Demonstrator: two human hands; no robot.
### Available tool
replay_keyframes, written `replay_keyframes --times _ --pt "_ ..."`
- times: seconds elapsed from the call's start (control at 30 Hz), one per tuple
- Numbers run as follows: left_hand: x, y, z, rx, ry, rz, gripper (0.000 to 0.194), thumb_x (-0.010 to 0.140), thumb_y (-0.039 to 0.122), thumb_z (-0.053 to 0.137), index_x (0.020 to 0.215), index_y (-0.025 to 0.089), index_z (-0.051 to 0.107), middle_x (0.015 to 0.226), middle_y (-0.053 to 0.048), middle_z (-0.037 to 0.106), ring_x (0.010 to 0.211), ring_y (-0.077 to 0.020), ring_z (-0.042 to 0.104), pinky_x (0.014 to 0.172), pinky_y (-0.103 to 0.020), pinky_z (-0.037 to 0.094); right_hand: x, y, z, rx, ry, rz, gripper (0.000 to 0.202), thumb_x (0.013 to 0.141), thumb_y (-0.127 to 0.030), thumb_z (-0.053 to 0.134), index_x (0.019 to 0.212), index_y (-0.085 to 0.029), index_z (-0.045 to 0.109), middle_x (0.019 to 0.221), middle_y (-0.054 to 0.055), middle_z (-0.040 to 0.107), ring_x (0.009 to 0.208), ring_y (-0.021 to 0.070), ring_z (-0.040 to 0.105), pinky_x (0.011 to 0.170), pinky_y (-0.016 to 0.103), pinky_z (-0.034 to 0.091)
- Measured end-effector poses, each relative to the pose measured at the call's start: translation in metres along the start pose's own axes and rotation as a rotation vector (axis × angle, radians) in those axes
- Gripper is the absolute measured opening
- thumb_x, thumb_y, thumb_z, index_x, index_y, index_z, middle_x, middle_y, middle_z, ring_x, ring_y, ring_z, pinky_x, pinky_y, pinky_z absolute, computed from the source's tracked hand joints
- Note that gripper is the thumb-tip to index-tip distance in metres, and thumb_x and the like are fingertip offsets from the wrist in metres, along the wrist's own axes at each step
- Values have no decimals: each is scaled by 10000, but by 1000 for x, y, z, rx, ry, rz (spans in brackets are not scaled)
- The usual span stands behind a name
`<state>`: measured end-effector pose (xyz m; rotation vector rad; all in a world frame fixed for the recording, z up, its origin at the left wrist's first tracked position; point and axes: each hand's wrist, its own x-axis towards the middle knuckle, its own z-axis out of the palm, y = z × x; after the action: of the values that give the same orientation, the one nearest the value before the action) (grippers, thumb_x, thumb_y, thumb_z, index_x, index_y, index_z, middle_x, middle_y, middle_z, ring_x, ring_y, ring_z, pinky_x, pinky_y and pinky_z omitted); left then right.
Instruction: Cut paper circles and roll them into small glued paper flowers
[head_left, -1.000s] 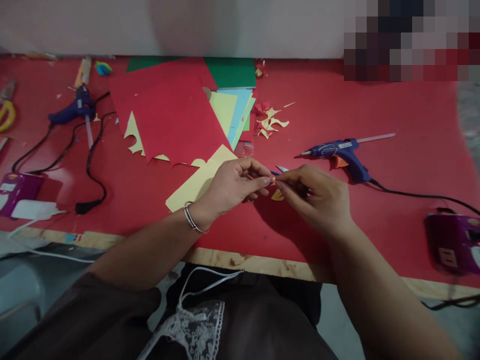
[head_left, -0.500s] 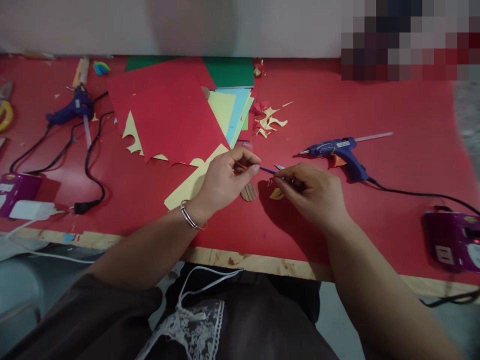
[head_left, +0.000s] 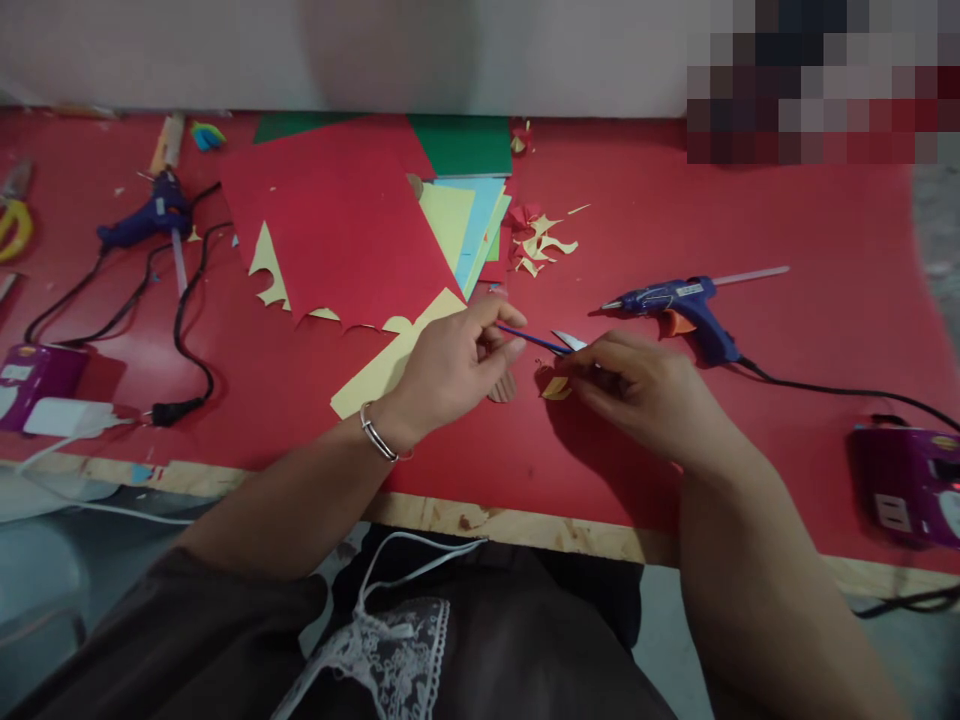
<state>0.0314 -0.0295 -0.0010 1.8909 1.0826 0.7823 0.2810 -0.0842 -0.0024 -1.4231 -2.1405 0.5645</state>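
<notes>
A thin dark blue strip (head_left: 536, 340) spans the space between my hands. My right hand (head_left: 634, 390) pinches its right end between thumb and fingertips. My left hand (head_left: 465, 360) is at the other end, where the strip passes through a gap between index finger and thumb; these fingers look apart. Just beyond my right fingertips a pointed silver blade (head_left: 568, 339) shows, its other end hidden by the hand. Under the hands lie a brown ridged piece (head_left: 504, 388), partly covered by my left hand, and a small yellow scrap (head_left: 556, 388).
A blue glue gun (head_left: 675, 300) lies to the right, wired toward a purple box (head_left: 911, 480). Another glue gun (head_left: 154, 212) and black cords lie left. Red paper (head_left: 337, 220), a pale yellow strip (head_left: 397, 355) and yellow scraps (head_left: 544, 245) lie on the red table.
My right hand has moved slightly right and down with the strip. More of the strip shows, and my left index finger and thumb have parted around its end.
</notes>
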Motion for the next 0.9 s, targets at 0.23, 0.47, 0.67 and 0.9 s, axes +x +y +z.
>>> replay_keyframes --times 0.23,0.47,0.67,0.9 --pt "-5 11 9 156 -202 74 220 905 339 811 1002 195 676 951 -24 720 842 -171 654 723 -296 494 2 1 7 -17 -2 -53 182 906 -127 616 995 -204 754 910 56 710 696 169 672 618 286 497" --pt "-3 10 15 364 -265 140 266 920 401 810 990 192 661 1027 -49 718 994 -241 639 821 -360 482 2 1 9 -17 -18 -53 194 915 -142 614 1035 -204 753 897 50 700 688 170 662 609 294 485" --pt "-5 13 18 528 -272 210 151 995 321 666 932 183 664 1012 -78 683 1003 -262 613 822 -387 494 1 2 12 -20 -17 -69 139 931 -169 624 1012 -214 728 896 48 730 719 188 685 605 295 484" --pt "-3 10 8 244 -179 194 84 963 132 573 941 185 635 989 -54 670 861 -166 647 768 -310 526 3 -7 8 7 17 -60 154 945 -157 613 1008 -210 744 871 36 729 659 154 642 603 283 480"
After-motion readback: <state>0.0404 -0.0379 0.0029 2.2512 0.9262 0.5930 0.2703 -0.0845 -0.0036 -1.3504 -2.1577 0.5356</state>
